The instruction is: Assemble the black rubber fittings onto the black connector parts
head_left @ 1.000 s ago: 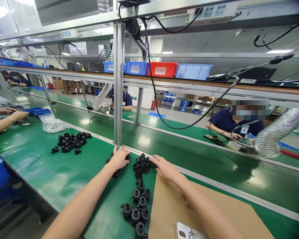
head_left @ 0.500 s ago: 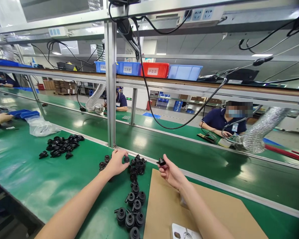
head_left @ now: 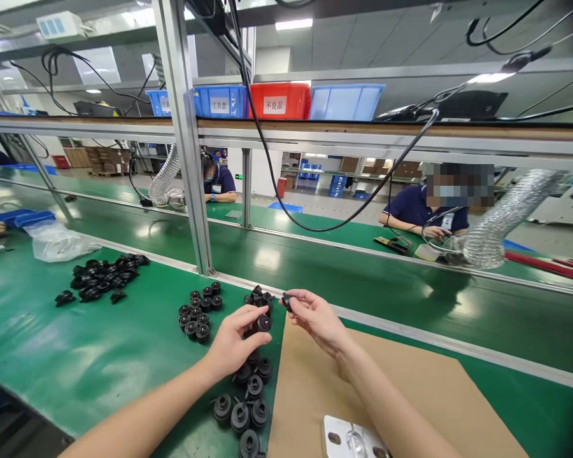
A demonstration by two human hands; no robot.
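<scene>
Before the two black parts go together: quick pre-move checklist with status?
1. Left hand grips a round black part in its fingertips: ok.
2. Right hand pinches a small black part: ok.
3. The two parts are apart, not yet touching: ok.
4. Which way each part faces: cannot tell, too small.
5. Cardboard sheet under the right forearm has bare room: ok.
6. Loose black parts lie right under the left wrist, could get knocked: not ok.
</scene>
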